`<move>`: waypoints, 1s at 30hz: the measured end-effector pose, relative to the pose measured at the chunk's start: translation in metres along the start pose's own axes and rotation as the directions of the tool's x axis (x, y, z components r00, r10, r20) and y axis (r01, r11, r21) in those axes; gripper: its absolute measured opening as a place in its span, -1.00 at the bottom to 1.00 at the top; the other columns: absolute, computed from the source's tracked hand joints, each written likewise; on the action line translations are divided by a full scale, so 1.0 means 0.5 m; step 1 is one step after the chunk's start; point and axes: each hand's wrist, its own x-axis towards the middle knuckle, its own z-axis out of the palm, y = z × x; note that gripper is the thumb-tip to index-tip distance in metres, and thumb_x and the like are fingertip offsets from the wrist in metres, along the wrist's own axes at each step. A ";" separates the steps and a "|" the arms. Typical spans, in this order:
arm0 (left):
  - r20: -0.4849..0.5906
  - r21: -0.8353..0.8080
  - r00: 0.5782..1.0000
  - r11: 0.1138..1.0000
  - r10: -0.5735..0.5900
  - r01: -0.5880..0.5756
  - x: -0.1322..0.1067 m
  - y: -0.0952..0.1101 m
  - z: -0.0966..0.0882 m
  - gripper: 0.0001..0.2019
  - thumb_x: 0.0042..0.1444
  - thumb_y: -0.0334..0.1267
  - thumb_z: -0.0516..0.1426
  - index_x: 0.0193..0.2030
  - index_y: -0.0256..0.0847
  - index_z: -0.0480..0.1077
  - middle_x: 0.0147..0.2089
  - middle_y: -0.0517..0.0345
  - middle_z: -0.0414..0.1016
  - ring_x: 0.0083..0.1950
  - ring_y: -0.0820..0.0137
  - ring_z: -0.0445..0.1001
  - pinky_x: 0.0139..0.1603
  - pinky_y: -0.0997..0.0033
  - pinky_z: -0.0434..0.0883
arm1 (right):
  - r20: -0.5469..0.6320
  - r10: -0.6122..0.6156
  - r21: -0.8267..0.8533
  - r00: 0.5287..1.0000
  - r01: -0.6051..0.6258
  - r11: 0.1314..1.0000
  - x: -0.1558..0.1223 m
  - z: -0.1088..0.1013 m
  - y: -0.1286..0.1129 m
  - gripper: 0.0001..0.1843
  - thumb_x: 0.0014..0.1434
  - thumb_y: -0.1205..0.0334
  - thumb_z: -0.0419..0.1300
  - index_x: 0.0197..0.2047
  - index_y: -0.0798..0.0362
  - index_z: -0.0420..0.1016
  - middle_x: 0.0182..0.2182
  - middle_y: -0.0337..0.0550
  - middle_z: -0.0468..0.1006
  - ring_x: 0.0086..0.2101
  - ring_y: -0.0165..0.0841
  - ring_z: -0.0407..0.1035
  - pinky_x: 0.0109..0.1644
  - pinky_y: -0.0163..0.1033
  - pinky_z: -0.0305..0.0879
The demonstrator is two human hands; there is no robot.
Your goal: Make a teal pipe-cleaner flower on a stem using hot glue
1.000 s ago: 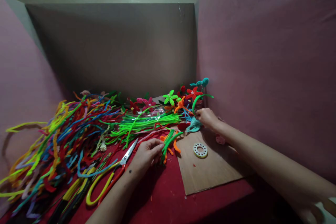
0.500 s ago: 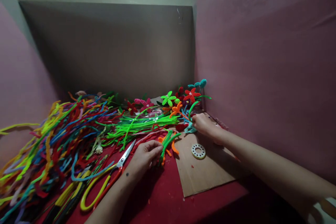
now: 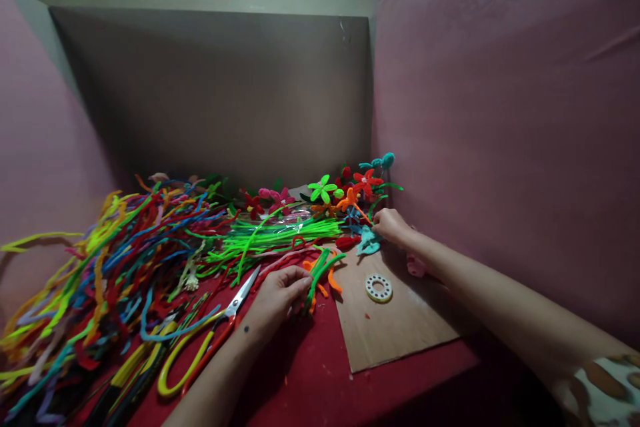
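Observation:
My left hand pinches a small bunch of bent green pipe cleaners just above the red table. Orange pipe-cleaner pieces show beside and below them; whether these are also in the pinch I cannot tell. Farther off, my right hand is closed at the stem of an orange pipe-cleaner flower, whose petals point up and left. Its fingertips are partly hidden. A light blue pipe-cleaner piece lies just below that hand, with a red one to its left.
Scissors and yellow-and-black-handled pliers lie left of my left hand. Tangled coloured pipe cleaners and straight green ones spread behind. A cardboard sheet bears a white holed ring. Finished flowers stand along the back.
My right hand has shifted slightly right and away, and the orange flower has moved right and up with it. The bright green curved piece by that hand no longer stands out. My left hand stays put.

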 end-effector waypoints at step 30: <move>-0.154 0.472 0.963 0.873 0.220 -0.124 0.028 -0.035 -0.041 -0.88 -0.16 -0.23 0.17 -0.49 -0.21 0.49 -0.45 0.14 0.50 -0.39 0.33 0.40 -0.36 0.44 0.24 | -0.096 -0.420 0.117 0.903 0.429 0.896 -0.199 0.051 -0.180 -0.74 0.12 0.11 0.06 -0.26 0.07 0.49 -0.34 -0.06 0.57 -0.34 -0.29 0.43 -0.38 -0.32 0.10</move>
